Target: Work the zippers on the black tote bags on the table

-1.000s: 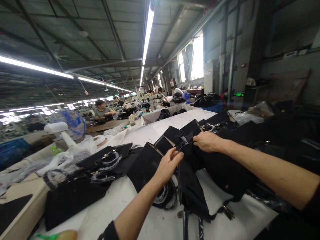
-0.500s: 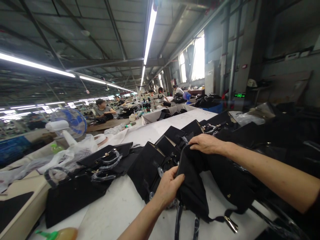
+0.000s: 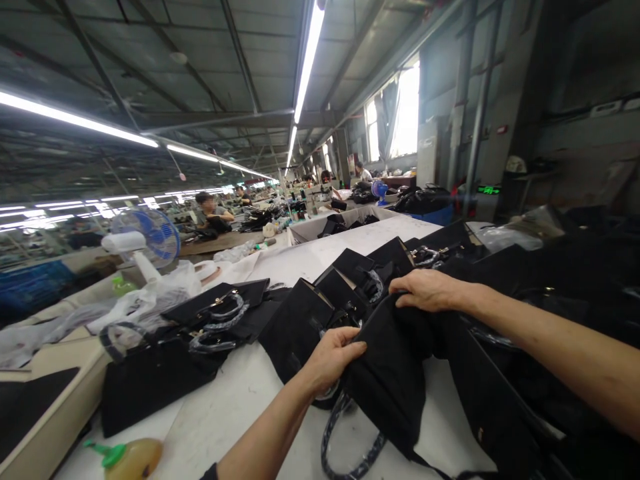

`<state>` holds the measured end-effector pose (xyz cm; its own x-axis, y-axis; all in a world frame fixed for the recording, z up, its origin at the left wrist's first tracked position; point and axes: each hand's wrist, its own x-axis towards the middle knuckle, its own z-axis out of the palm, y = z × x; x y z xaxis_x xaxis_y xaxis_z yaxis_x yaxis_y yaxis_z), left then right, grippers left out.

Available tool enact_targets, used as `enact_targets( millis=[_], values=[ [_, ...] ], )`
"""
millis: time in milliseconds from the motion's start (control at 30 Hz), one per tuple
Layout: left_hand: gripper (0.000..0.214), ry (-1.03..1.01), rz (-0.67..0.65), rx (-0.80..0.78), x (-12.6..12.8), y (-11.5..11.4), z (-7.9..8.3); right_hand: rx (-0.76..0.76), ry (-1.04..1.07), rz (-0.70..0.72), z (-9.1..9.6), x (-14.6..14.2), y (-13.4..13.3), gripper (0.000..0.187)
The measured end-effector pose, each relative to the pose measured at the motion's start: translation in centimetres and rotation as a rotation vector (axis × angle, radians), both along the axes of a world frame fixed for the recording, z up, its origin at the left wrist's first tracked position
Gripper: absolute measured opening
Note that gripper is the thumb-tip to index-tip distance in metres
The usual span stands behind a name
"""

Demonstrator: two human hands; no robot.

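My left hand (image 3: 332, 357) is closed on the near edge of a black fabric bag (image 3: 395, 380) that lies on the white table (image 3: 240, 400). My right hand (image 3: 426, 291) grips the same bag's far top edge, fingers curled over it. A wrapped handle loop (image 3: 350, 447) hangs from the bag near the table's front. More black handbags (image 3: 345, 287) stand in a row just behind my hands.
Flat black handbags with wrapped handles (image 3: 210, 327) lie to the left. A blue desk fan (image 3: 150, 243) and clear plastic bags (image 3: 145, 300) sit further left. A green-capped bottle (image 3: 127, 459) lies at the front. Piled black bags (image 3: 560, 293) fill the right. People work at distant tables.
My left hand dropped from the bag's top to its near edge and took hold there. The bag has spread open wider between both hands, and its handle loop swung forward.
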<state>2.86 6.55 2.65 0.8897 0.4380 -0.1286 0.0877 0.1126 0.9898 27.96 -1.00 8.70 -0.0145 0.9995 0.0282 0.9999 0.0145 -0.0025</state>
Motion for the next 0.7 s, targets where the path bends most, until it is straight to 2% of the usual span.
enact_targets(
  millis=[133, 300, 367, 467, 567, 633, 700],
  values=[
    [0.031, 0.008, -0.044, 0.022, 0.6, -0.3, 0.2, -0.044, -0.072, 0.055, -0.1, -0.2, -0.5, 0.02],
    [0.028, 0.095, 0.052, 0.122, 1.1, 0.3, 0.4, -0.024, -0.114, 0.093, -0.6, 0.0, -0.8, 0.022],
    [0.024, 0.18, 0.062, 0.282, 1.6, 0.5, 0.9, -0.016, -0.127, 0.109, -0.8, 0.2, -1.0, 0.023],
    [0.022, 0.27, 0.071, 0.663, 2.8, 0.4, 1.8, -0.005, -0.147, 0.088, -0.8, 0.4, -1.3, 0.023],
    [0.025, 0.275, 0.079, 1.01, 4.1, 0.0, 2.2, -0.001, -0.154, 0.059, -0.6, 0.4, -1.7, 0.024],
    [0.027, 0.291, 0.073, 1.183, 4.7, -0.4, 2.1, 0.015, -0.13, 0.078, -0.4, 0.1, -2.0, 0.023],
    [0.029, 0.315, 0.071, 1.284, 5.0, -0.9, 2.2, 0.028, -0.098, 0.116, -0.3, -0.5, -2.3, 0.02]
  ],
)
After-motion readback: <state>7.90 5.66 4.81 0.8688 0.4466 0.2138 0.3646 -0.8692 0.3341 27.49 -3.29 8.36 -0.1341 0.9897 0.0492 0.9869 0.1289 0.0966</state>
